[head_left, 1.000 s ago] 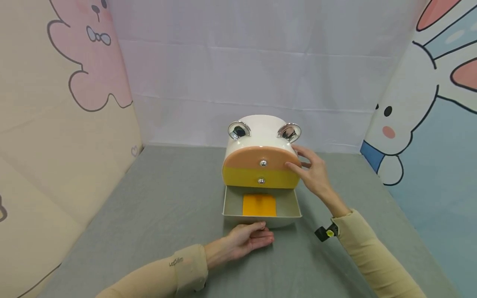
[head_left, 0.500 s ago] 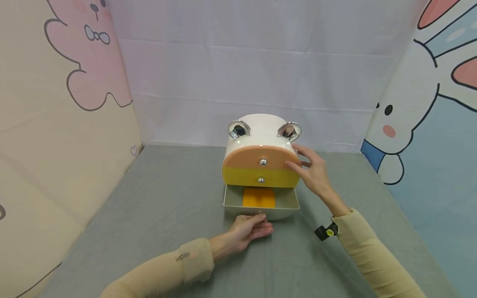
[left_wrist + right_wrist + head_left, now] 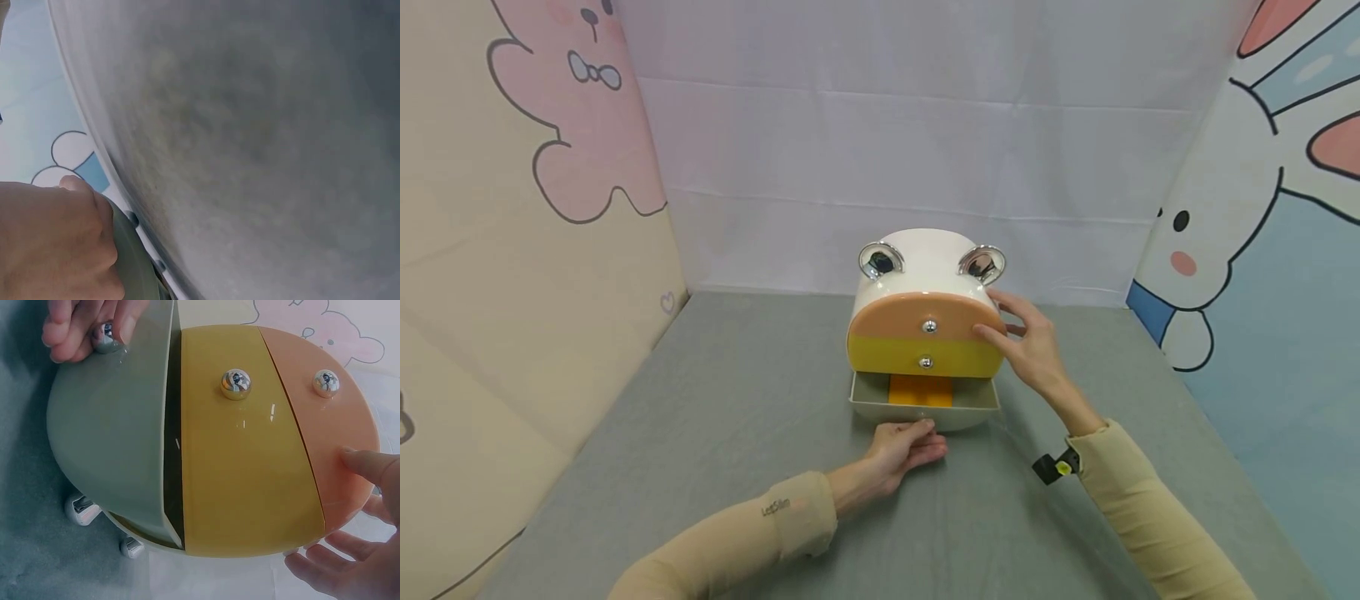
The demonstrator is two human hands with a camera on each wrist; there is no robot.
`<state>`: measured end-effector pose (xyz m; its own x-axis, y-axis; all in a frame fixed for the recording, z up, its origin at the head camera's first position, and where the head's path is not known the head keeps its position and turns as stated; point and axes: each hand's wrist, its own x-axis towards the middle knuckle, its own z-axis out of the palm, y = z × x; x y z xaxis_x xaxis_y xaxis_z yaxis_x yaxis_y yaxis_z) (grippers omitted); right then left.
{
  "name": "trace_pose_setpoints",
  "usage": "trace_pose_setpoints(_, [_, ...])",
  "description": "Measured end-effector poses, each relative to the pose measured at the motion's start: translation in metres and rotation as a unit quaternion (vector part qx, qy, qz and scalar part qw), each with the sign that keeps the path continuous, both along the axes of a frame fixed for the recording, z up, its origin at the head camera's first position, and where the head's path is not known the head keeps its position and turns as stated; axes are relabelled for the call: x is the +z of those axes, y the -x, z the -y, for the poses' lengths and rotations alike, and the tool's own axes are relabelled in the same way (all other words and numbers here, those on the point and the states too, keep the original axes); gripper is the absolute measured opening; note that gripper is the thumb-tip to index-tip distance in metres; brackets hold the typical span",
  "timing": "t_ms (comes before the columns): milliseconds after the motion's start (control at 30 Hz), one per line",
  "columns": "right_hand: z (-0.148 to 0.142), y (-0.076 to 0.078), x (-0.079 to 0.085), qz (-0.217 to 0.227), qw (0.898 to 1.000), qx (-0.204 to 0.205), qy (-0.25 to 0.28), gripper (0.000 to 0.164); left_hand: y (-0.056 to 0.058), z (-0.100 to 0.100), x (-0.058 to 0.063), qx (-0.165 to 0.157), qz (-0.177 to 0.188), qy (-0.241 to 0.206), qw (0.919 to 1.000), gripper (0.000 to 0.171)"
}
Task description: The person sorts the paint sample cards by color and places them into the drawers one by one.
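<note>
A small frog-shaped drawer cabinet (image 3: 929,265) with a white body stands mid-table. Its pale green bottom drawer (image 3: 112,444) is pulled partly out, and an orange flat piece (image 3: 920,392) lies inside. My left hand (image 3: 891,457) pinches the drawer's silver knob (image 3: 105,339) between thumb and fingers. My right hand (image 3: 1033,354) grips the cabinet's right side, thumb on the orange top drawer (image 3: 331,437) front and fingers along the side. The yellow middle drawer (image 3: 240,469) is closed. In the left wrist view, part of my left hand shows beside the green drawer.
Grey cloth covers the table (image 3: 737,400). A white curtain (image 3: 880,150) hangs behind, with cartoon-printed sheets on both sides. Two shiny eye-like ornaments (image 3: 882,262) stick out from the cabinet's upper front. Silver feet (image 3: 82,509) hold its base off the table.
The left hand has moved away from me with the green drawer, which has slid further into the cabinet, hiding more of the orange piece. The right hand has kept its place.
</note>
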<state>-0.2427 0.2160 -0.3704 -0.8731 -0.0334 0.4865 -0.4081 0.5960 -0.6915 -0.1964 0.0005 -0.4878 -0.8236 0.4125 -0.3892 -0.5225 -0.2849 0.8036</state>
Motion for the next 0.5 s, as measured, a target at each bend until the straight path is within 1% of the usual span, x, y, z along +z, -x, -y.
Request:
trace_pose_setpoints(233, [0.0, 0.0, 0.001, -0.004, 1.0, 0.002, -0.004, 0.057, 0.007, -0.002, 0.001, 0.004, 0.004, 0.001, 1.0, 0.04])
trace_pose_setpoints(500, [0.0, 0.0, 0.002, 0.002, 1.0, -0.001, -0.006, 0.058, 0.013, -0.005, 0.004, 0.01, 0.006, 0.001, 0.9999, 0.039])
